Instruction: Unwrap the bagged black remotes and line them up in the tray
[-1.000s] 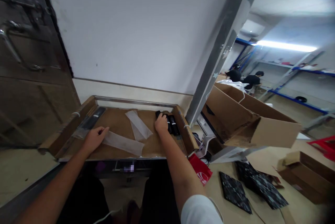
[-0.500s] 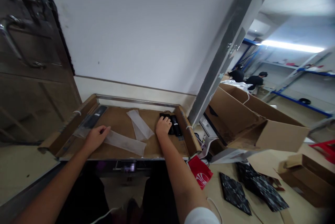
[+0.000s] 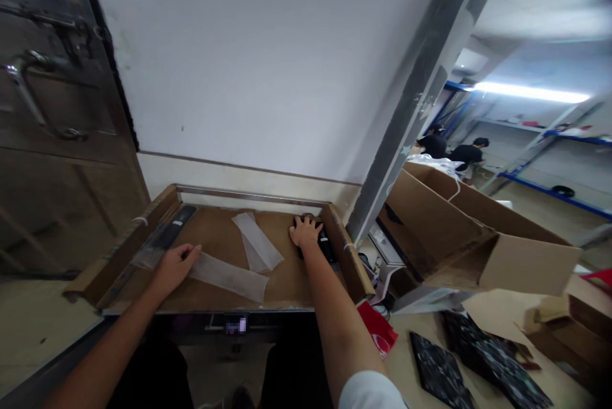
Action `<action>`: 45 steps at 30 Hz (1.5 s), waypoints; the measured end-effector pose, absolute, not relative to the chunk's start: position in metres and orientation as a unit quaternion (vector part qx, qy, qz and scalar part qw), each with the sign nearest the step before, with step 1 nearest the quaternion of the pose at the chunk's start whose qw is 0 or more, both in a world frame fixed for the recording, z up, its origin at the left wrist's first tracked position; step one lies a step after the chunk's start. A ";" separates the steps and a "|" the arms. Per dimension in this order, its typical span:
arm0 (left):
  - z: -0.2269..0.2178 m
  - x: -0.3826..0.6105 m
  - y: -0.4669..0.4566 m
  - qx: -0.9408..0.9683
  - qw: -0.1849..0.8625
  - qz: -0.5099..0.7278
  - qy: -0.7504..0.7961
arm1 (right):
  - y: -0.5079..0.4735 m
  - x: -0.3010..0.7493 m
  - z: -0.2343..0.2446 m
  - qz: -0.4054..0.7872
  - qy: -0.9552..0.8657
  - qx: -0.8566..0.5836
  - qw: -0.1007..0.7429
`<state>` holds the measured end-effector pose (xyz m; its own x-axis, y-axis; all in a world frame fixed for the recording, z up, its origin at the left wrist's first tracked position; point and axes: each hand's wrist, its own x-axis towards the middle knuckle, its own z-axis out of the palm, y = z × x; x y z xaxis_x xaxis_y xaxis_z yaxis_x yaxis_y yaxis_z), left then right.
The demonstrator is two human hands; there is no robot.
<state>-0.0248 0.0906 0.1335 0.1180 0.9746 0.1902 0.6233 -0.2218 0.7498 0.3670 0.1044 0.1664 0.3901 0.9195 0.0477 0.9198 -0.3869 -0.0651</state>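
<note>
1. Head view, looking down into a shallow paper-lined tray (image 3: 119, 256) with wooden side rails and a steel back edge.
2. Left hand (image 3: 174, 269): lies on the left end of a translucent mesh strip (image 3: 227, 277), near the front of the tray. Fingers are extended and close together. Clamped or merely resting: cannot tell.
3. Right hand (image 3: 305, 232): fingers spread over a small group of black objects (image 3: 326, 246) in the tray's back right corner, beside the right rail. The hand hides most of them, so their exact kind is unclear. Grip: cannot tell whether clamped.
4. A second mesh strip (image 3: 257, 242) lies between the hands, apart from both.
5. A long dark bar in a clear sleeve (image 3: 167, 237) lies along the tray's left rail.
6. Right of the tray: an open cardboard box (image 3: 478, 237). Below it, on the floor, are a red bag (image 3: 377, 329) and black marbled panels (image 3: 492, 358).
7. Background: two co-workers (image 3: 449, 151) stand near blue-edged shelving (image 3: 554, 195).
</note>
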 end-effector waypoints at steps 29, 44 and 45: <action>0.128 -0.027 0.094 0.702 0.252 0.348 0.568 | 0.047 0.334 0.190 -0.046 -0.600 -0.767 0.221; 0.148 -0.022 0.086 0.705 0.265 0.409 0.516 | -0.054 0.267 0.144 0.173 -0.615 -0.652 0.409; 0.149 -0.021 0.086 0.704 0.263 0.411 0.516 | -0.051 0.269 0.145 0.205 -0.607 -0.654 0.402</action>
<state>-0.0211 0.0859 0.1486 0.1312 0.9426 0.3070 0.5101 -0.3297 0.7944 0.2692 -0.0510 0.1448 0.1782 0.9588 0.2212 0.6296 0.0616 -0.7744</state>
